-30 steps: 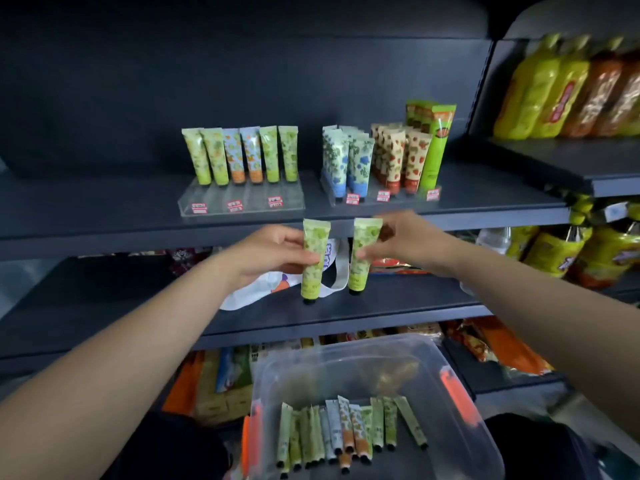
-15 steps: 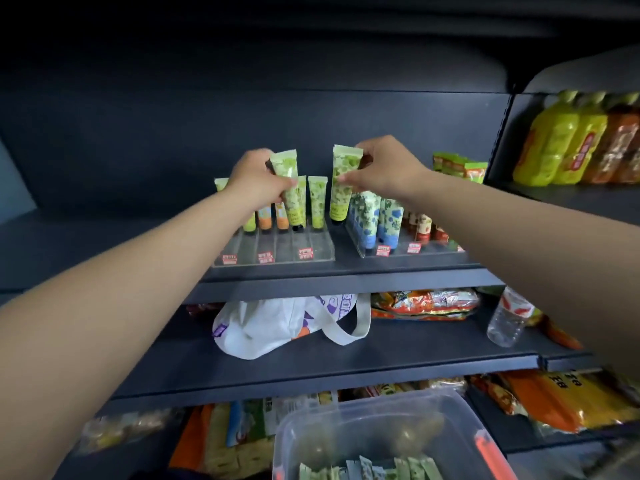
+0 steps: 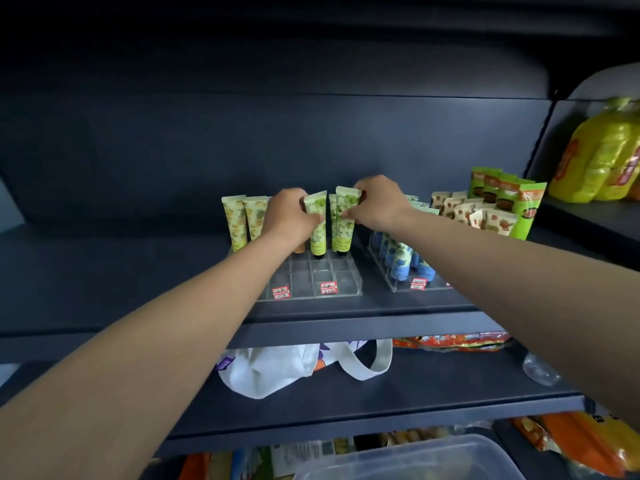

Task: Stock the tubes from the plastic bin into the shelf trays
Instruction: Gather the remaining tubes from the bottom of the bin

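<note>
My left hand (image 3: 289, 216) grips a green tube (image 3: 317, 230) and my right hand (image 3: 375, 202) pinches another green tube (image 3: 343, 230). Both tubes stand cap down over the clear left tray (image 3: 341, 282) on the upper shelf, side by side in its right columns. Yellow tubes (image 3: 242, 220) stand at the tray's back left. Some tubes behind my hands are hidden. A second clear tray (image 3: 405, 275) to the right holds blue-capped tubes. Only the rim of the plastic bin (image 3: 408, 459) shows at the bottom edge.
Patterned tubes and green boxes (image 3: 502, 206) stand right of the second tray. Yellow bottles (image 3: 602, 157) fill the neighbouring shelf. A white bag (image 3: 277, 368), snack packets (image 3: 450, 341) and a clear bottle (image 3: 540, 368) lie on the shelf below.
Both hands have carried their green tubes up from the lower shelf level and down into the left tray's rear slots. The view has tilted upward, so the bin has nearly left the frame.
</note>
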Action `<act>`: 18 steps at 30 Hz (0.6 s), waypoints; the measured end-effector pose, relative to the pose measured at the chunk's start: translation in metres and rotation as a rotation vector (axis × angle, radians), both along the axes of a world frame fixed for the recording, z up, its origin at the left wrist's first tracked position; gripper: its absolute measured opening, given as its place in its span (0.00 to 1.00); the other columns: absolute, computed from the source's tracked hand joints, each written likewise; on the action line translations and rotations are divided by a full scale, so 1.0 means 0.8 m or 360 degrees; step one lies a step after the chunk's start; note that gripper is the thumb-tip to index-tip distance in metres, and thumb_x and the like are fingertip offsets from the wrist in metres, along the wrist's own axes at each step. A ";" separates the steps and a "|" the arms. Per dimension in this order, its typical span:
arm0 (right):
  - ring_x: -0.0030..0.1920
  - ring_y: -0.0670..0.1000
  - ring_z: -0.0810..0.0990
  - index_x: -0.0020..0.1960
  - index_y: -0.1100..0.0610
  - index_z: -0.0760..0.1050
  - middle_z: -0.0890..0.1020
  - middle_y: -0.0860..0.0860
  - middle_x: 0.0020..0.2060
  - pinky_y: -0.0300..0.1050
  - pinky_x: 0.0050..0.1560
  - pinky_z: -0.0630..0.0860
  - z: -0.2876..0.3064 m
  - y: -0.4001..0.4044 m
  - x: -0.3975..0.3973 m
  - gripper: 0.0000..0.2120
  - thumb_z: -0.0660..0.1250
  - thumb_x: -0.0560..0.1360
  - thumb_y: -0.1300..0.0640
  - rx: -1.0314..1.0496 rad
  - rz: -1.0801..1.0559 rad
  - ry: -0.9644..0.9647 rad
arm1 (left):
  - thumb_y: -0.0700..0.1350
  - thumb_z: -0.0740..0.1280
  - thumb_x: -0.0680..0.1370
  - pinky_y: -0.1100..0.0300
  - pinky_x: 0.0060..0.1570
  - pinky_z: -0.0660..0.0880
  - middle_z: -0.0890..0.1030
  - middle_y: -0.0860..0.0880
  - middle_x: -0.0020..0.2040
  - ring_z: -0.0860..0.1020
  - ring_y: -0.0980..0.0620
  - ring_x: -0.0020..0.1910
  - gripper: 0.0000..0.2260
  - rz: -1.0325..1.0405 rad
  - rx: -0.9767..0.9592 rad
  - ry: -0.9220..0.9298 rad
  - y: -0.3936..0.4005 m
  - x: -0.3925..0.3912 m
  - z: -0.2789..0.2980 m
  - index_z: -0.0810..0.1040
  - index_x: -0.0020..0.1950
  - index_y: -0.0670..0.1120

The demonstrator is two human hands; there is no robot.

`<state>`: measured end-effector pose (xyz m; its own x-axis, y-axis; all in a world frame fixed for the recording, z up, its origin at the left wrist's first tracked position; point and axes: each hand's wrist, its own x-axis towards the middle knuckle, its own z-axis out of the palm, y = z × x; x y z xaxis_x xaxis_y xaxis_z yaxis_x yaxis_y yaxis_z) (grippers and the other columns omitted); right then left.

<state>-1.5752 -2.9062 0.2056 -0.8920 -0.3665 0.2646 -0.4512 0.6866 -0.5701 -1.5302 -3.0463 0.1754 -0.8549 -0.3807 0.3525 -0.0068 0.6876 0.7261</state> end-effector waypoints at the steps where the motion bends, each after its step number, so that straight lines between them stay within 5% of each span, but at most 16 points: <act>1: 0.42 0.54 0.79 0.39 0.60 0.73 0.76 0.53 0.37 0.38 0.30 0.68 -0.002 -0.003 -0.003 0.08 0.72 0.71 0.59 0.0006 -0.0001 -0.0030 | 0.44 0.72 0.73 0.64 0.29 0.64 0.76 0.48 0.37 0.76 0.47 0.36 0.06 -0.0014 -0.0021 -0.0004 0.000 -0.001 -0.003 0.75 0.40 0.45; 3: 0.47 0.56 0.81 0.33 0.56 0.67 0.75 0.52 0.34 0.39 0.31 0.69 -0.003 -0.008 -0.007 0.15 0.73 0.70 0.59 0.0018 -0.0004 -0.0063 | 0.44 0.71 0.73 0.67 0.29 0.63 0.77 0.47 0.40 0.74 0.49 0.36 0.13 -0.0022 -0.0009 -0.0025 -0.002 -0.002 -0.009 0.78 0.56 0.41; 5: 0.51 0.55 0.81 0.31 0.53 0.62 0.72 0.51 0.34 0.36 0.32 0.68 0.000 -0.013 -0.008 0.19 0.73 0.69 0.60 0.0072 0.0001 -0.0064 | 0.43 0.71 0.73 0.66 0.27 0.60 0.71 0.51 0.32 0.69 0.51 0.32 0.08 -0.0043 -0.0056 -0.0057 -0.005 -0.005 -0.014 0.78 0.47 0.40; 7: 0.49 0.55 0.81 0.31 0.54 0.62 0.72 0.52 0.33 0.38 0.33 0.69 0.004 -0.017 -0.009 0.19 0.73 0.69 0.60 0.0121 0.0000 -0.0074 | 0.43 0.71 0.73 0.63 0.27 0.60 0.68 0.52 0.29 0.68 0.52 0.30 0.13 -0.0025 -0.0085 -0.0081 -0.007 -0.006 -0.016 0.70 0.33 0.45; 10: 0.39 0.53 0.77 0.31 0.57 0.65 0.75 0.55 0.35 0.39 0.31 0.68 0.004 -0.021 -0.011 0.16 0.73 0.69 0.61 0.0187 -0.0017 -0.0078 | 0.43 0.71 0.73 0.62 0.27 0.60 0.68 0.52 0.29 0.66 0.55 0.29 0.15 -0.0019 -0.0122 -0.0090 -0.007 -0.008 -0.015 0.66 0.33 0.45; 15: 0.42 0.52 0.78 0.47 0.63 0.76 0.82 0.62 0.45 0.41 0.39 0.73 0.000 -0.020 -0.010 0.08 0.72 0.70 0.61 0.0258 -0.0044 -0.0102 | 0.43 0.72 0.72 0.60 0.30 0.62 0.67 0.50 0.28 0.67 0.50 0.31 0.19 0.0005 -0.0092 -0.0053 0.002 -0.010 -0.017 0.62 0.29 0.46; 18: 0.44 0.55 0.80 0.47 0.64 0.77 0.81 0.61 0.43 0.41 0.38 0.74 0.002 -0.019 -0.007 0.07 0.71 0.71 0.61 0.0364 -0.0064 -0.0082 | 0.43 0.72 0.72 0.59 0.32 0.62 0.67 0.49 0.28 0.66 0.49 0.32 0.20 0.0017 -0.0100 -0.0066 0.003 -0.011 -0.017 0.61 0.29 0.46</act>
